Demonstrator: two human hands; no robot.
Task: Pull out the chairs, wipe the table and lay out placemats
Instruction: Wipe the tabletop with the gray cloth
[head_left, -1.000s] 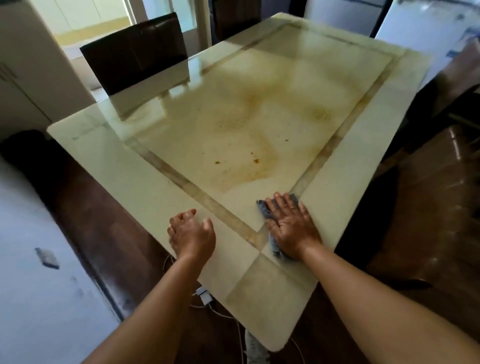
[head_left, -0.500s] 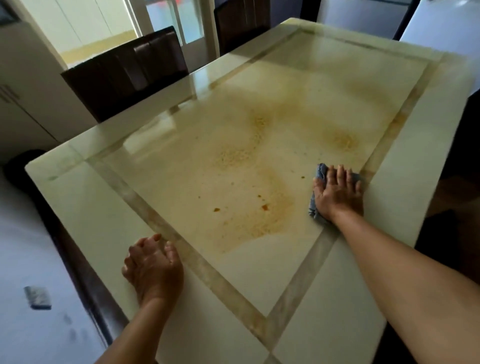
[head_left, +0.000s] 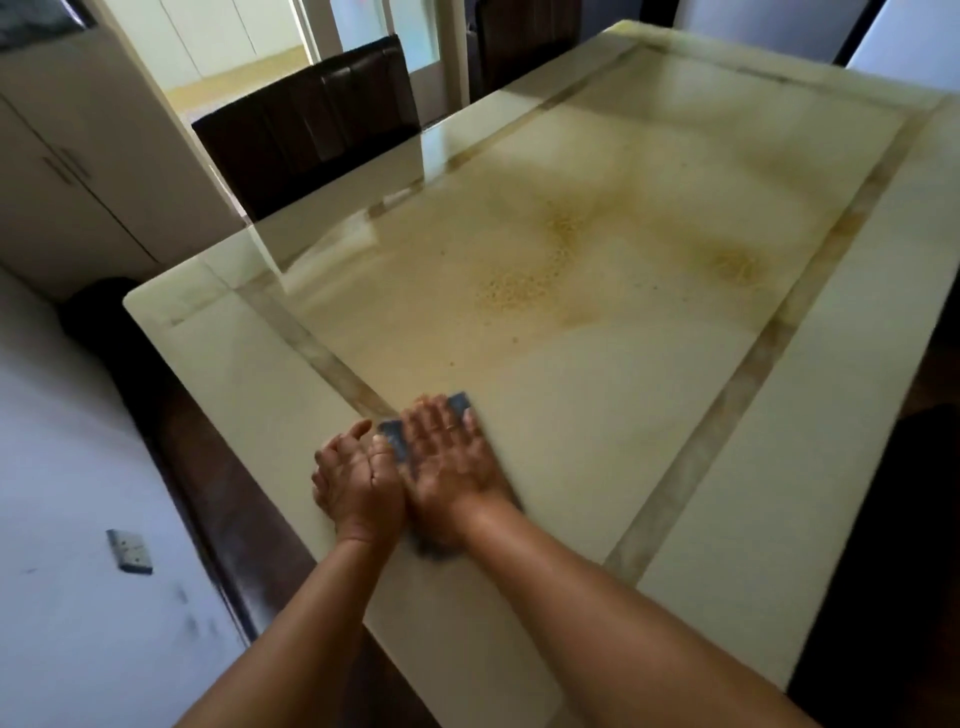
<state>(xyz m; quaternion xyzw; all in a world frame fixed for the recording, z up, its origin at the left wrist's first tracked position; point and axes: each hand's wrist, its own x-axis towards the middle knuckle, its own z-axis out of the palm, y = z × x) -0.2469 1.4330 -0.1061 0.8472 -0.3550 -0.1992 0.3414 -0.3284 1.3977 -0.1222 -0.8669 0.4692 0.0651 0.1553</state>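
One table (head_left: 727, 519) fills nearly the whole view, a glossy cream top with a darker inlaid band framing a centre panel; that panel carries yellowish stains and a scatter of crumb-like specks, which is probably why the wiping is aimed there. Two dark chairs are visible at the far side: one chair (head_left: 311, 124) stands with its back close against the table's left edge, and a second chair (head_left: 524, 47) sits further back near the corner, so neither looks drawn far out. No placemats are in view anywhere, so that step seems not yet reached. Two bare hands work close to the near left corner, almost touching each other. The right hand (head_left: 452, 462) lies flat with fingers spread and straight, pressing one blue cloth (head_left: 460, 402) down onto the tabletop; the cloth shows only as a blue edge past the fingertips and beside the thumb, right where the inlaid band meets the centre panel. Pressing with a flat palm keeps the whole cloth in contact with the surface. The left hand (head_left: 353, 478) rests on the cream border with its fingers loosely curled, gripping nothing, seemingly a brace for leaning over. On the pale floor to the left lies one small grey object (head_left: 130, 552), too small to identify.
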